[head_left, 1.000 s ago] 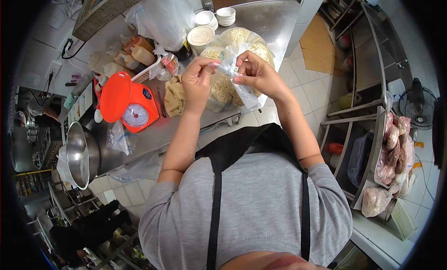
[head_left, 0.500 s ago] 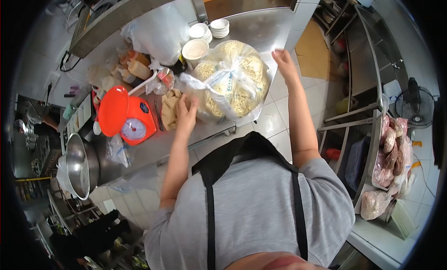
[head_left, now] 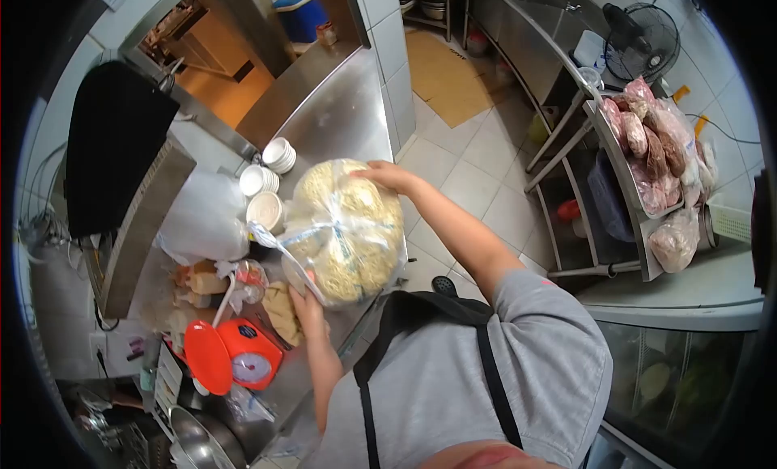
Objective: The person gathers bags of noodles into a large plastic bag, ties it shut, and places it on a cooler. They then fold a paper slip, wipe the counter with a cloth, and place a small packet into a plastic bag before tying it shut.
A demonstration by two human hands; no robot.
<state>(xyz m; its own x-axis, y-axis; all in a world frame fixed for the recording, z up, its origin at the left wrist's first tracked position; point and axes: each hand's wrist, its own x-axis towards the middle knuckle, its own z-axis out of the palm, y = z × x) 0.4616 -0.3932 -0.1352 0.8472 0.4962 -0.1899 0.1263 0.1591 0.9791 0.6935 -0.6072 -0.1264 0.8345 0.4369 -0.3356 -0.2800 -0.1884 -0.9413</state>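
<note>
A large clear plastic bag of noodles (head_left: 344, 254), knotted on top, rests on the steel counter (head_left: 328, 113). My right hand (head_left: 383, 176) grips its far right side, with the fingers lying over the plastic. At the near left side, my left hand (head_left: 309, 311) holds the bag low down, its fingertips partly hidden by the plastic. A tan cloth (head_left: 282, 314) lies just left of my left hand. Beside the bag stand a white tub (head_left: 265, 212) and stacked white bowls (head_left: 279, 155).
An orange kitchen scale (head_left: 249, 354) stands on the counter, with sauce bottles (head_left: 198, 281) behind it and a steel bowl (head_left: 206, 441) nearer. A big plastic bag (head_left: 202, 218) leans at the back. Across the aisle, a tray of bagged meat (head_left: 647, 145) sits near a fan (head_left: 643, 44).
Both hands, apart from the noodle bag before, now hold it from opposite sides. My view has turned to the right, so the counter appears lower and further left.
</note>
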